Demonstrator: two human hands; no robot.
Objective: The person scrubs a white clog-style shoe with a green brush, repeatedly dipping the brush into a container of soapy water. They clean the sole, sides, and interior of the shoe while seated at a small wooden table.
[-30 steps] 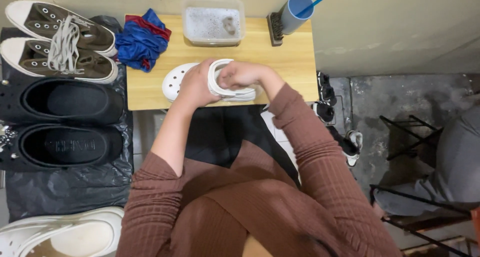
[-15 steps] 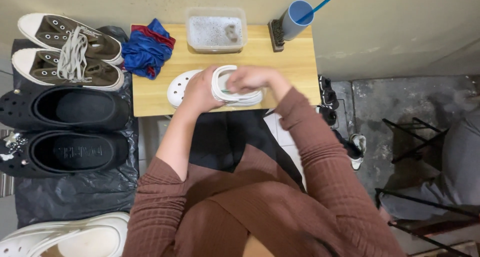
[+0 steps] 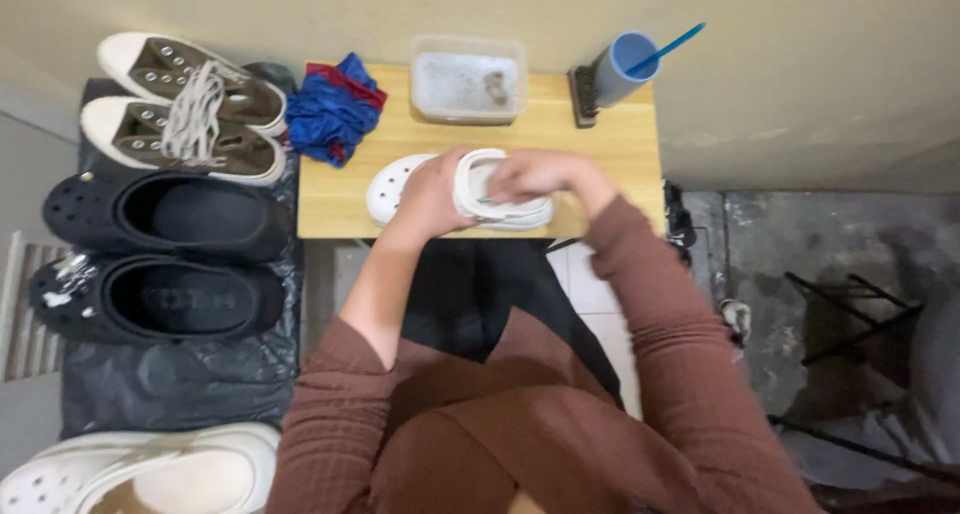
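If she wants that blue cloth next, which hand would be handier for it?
Probably the left. The left hand grips the toe end of the white clog, the side nearer the blue cloth. The right hand is at the clog's heel, farther away, and would have to cross over.

Both hands on the white clog (image 3: 400, 186) now: left hand (image 3: 432, 196) grips its side, right hand (image 3: 535, 174) curls over the heel opening (small wooden table (image 3: 610, 154) underneath).
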